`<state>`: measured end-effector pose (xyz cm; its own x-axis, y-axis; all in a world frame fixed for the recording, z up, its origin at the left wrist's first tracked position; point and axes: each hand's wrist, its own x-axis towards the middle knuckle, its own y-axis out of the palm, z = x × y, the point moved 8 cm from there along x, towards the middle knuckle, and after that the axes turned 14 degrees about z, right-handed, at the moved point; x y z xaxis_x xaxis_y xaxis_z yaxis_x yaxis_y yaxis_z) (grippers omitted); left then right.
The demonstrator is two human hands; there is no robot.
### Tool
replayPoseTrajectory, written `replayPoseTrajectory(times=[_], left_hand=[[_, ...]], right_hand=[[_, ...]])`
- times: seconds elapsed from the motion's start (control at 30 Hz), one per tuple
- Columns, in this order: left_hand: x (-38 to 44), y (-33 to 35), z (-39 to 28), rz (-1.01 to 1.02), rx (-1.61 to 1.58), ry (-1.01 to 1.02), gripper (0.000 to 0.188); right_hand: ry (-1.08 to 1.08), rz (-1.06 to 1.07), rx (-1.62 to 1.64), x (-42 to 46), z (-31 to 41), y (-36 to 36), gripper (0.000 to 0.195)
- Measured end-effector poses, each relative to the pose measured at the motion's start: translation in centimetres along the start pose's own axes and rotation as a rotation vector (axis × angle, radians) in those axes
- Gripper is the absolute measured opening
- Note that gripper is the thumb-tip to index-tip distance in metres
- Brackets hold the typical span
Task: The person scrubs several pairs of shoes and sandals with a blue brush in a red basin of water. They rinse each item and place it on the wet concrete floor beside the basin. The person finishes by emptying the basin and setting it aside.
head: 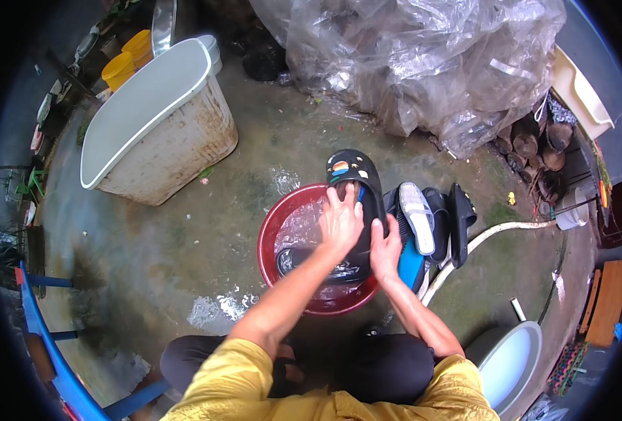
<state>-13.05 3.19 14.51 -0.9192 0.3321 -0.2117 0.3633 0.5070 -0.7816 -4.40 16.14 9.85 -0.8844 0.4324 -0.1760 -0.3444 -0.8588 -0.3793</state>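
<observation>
A black clog (353,163) with colourful charms on its toe is held tilted over a dark red basin (267,231) of water. My left hand (341,218) is at the clog's opening, its fingers closed on a small brown and blue object (362,193) that looks like a scrubbing brush, mostly hidden by the hand and the shoe. My right hand (386,244) grips the clog's side near the heel. Another black shoe (292,258) lies in the basin's water, partly covered by my left forearm.
Right of the basin are a grey-white sandal (417,216), black slides (461,221) and a blue-soled shoe (409,263). A pale hose (487,234) curves past them. A large dirty white tub (169,142) stands left; plastic sheeting (421,63) is ahead, and a grey basin (508,363) lower right.
</observation>
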Motion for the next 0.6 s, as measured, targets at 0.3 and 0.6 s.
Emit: replayPoseTrajectory(times=[0.3, 0.6], left_hand=[[-4.1, 3.7, 4.4, 0.101, 0.091, 0.193, 0.046], [0.5, 11.0, 11.3, 0.099, -1.286, -0.313, 0.043]], right_hand=[[-0.096, -0.062, 0.024, 3.2, -3.4, -7.8, 0.049], [0.017, -0.005, 0.131, 2.0, -2.5, -8.2, 0.061]])
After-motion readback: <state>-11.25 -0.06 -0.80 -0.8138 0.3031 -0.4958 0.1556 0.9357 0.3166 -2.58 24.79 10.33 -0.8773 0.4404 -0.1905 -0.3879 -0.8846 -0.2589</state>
